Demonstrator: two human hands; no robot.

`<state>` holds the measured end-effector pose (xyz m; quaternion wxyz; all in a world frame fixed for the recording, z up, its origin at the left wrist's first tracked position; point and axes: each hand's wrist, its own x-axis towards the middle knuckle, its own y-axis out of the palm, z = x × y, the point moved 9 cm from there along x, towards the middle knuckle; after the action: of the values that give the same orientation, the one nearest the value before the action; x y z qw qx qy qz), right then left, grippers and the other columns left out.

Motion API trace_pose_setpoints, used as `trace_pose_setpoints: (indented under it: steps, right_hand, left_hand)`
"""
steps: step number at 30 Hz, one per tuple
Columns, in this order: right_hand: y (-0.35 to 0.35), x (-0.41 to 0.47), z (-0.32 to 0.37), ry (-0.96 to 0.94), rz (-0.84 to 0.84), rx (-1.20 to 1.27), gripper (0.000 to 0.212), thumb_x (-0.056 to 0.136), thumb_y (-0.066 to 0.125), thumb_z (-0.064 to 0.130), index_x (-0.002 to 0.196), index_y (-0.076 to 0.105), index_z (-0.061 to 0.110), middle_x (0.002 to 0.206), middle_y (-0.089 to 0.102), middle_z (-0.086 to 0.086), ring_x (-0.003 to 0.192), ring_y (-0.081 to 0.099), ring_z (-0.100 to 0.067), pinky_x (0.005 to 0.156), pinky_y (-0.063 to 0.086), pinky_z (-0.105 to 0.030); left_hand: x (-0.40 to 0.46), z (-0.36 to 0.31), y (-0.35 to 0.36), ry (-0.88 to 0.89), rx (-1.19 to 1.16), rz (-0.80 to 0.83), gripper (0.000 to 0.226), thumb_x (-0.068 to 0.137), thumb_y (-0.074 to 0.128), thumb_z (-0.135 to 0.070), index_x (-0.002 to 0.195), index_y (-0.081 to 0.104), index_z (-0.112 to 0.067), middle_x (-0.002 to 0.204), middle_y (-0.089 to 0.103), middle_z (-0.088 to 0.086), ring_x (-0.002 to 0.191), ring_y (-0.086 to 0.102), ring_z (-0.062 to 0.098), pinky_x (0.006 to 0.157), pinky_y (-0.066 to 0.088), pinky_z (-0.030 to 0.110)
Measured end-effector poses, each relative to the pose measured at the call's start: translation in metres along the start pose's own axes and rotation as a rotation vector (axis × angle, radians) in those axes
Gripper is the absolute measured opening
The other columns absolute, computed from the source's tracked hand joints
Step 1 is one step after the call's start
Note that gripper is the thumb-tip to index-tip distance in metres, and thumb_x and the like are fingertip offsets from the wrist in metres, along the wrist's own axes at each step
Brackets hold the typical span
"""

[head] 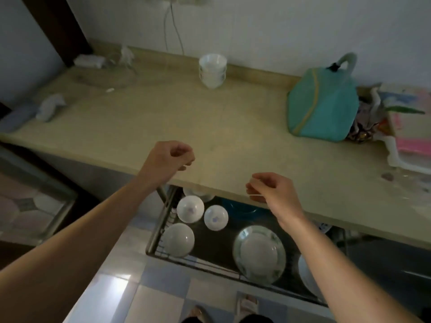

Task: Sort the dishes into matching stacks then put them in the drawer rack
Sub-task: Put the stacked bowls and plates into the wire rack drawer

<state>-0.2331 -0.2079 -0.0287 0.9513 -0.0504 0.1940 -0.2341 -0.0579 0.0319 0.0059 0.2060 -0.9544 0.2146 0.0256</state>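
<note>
Hovering over beige counter (233, 127), left hand (171, 157), right hand (270, 192), fingers loosely curled, empty.

both arms reach forward, left hand (171, 157) and right hand (271, 192) loosely curled, holding nothing.

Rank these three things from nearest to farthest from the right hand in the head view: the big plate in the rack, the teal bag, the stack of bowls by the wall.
From the right hand:
1. Big plate, just below it in the drawer rack.
2. Teal bag, up on the counter, right side.
3. Stack of bowls, far back by the wall.
</note>
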Motion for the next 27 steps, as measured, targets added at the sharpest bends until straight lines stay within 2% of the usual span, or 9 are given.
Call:
trace_pose_setpoints:
  steps: [4,9,14,20,22,25,27]
  right_hand:
    - [0.002,0.030,0.030,-0.021,-0.048,0.040,0.011,0.098,0.065,0.016,0.108,0.070,0.014,0.092,0.078,-0.004,0.083,0.076,-0.016,0.074,0.063,-0.028]
    - [0.005,0.112,0.058,-0.059,-0.098,0.110,0.009,0.098,0.064,0.015,0.096,0.072,0.011,0.087,0.078,-0.011,0.081,0.075,-0.023,0.074,0.064,-0.036]
    - [0.022,0.229,0.087,-0.068,-0.104,0.118,0.011,0.099,0.062,0.018,0.093,0.070,0.014,0.088,0.075,-0.008,0.079,0.073,-0.020,0.076,0.065,-0.039]
    - [0.051,0.339,0.127,-0.149,-0.108,0.086,0.010,0.096,0.063,0.026,0.088,0.068,0.022,0.088,0.071,0.001,0.078,0.071,-0.014,0.071,0.064,-0.036]
    - [0.060,0.365,0.135,-0.156,-0.110,0.087,0.010,0.096,0.062,0.031,0.095,0.067,0.022,0.091,0.068,0.003,0.082,0.069,-0.015,0.073,0.064,-0.035]
    - [0.068,0.400,0.145,-0.148,-0.118,0.038,0.046,0.095,0.061,0.043,0.132,0.060,0.015,0.116,0.063,0.003,0.090,0.068,-0.013,0.083,0.063,-0.040]
    - [0.074,0.421,0.152,-0.159,-0.123,-0.005,0.065,0.093,0.060,0.051,0.145,0.050,0.013,0.129,0.060,0.001,0.109,0.064,-0.018,0.096,0.057,-0.045]
  left_hand:
    - [0.045,-0.011,-0.019,-0.026,-0.079,-0.084,0.012,0.098,0.065,-0.021,0.090,0.074,-0.019,0.082,0.078,-0.001,0.078,0.076,0.016,0.067,0.061,0.028]
    - [0.116,-0.010,-0.021,-0.076,-0.161,-0.151,0.016,0.101,0.059,-0.020,0.090,0.070,-0.015,0.088,0.075,0.007,0.068,0.072,0.014,0.061,0.061,0.030]
    - [0.211,-0.009,-0.011,-0.107,-0.166,-0.192,0.019,0.102,0.058,-0.023,0.086,0.064,-0.014,0.090,0.066,0.008,0.069,0.067,0.019,0.066,0.062,0.037]
    - [0.315,-0.001,0.009,-0.134,-0.166,-0.232,0.035,0.100,0.058,-0.038,0.117,0.059,-0.007,0.101,0.059,0.003,0.086,0.065,0.020,0.075,0.063,0.041]
    - [0.339,0.002,0.011,-0.143,-0.144,-0.245,0.042,0.100,0.055,-0.043,0.125,0.056,-0.010,0.107,0.057,0.001,0.092,0.064,0.021,0.082,0.063,0.043]
    - [0.371,0.007,0.009,-0.153,-0.060,-0.255,0.060,0.100,0.049,-0.052,0.142,0.047,-0.009,0.122,0.057,0.005,0.100,0.064,0.022,0.095,0.057,0.048]
    - [0.391,0.011,0.005,-0.181,-0.047,-0.276,0.067,0.098,0.046,-0.058,0.147,0.042,-0.011,0.140,0.054,0.013,0.124,0.058,0.029,0.106,0.049,0.049]
